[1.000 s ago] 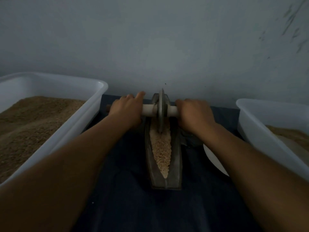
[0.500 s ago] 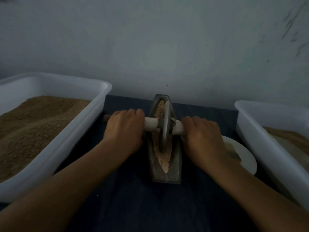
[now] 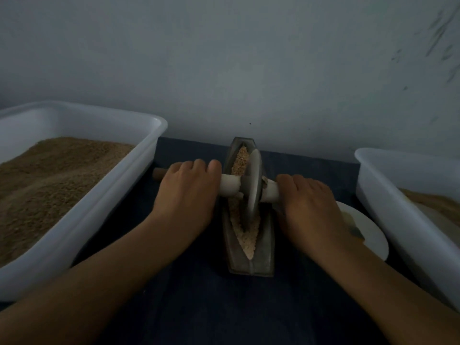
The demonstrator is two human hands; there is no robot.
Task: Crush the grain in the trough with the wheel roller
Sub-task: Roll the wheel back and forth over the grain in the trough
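Grey metal disc wheel roller (image 3: 254, 188) on pale cross axle: judged heavy, rigid, rim narrow; likely tips sideways unless both axle ends held level. Take hold on axle either side of disc, not on disc.

Roller stands in narrow boat-shaped dark metal trough (image 3: 249, 266), mid-length, centre of dark blue table (image 3: 199, 307). Pale coarse grain (image 3: 245, 235) loose, granular, lies along groove near and far of disc.

Left hand (image 3: 185, 195) grip: fingers curled over left axle end. Right hand (image 3: 308, 207) grip: fingers wrapped over right axle end.
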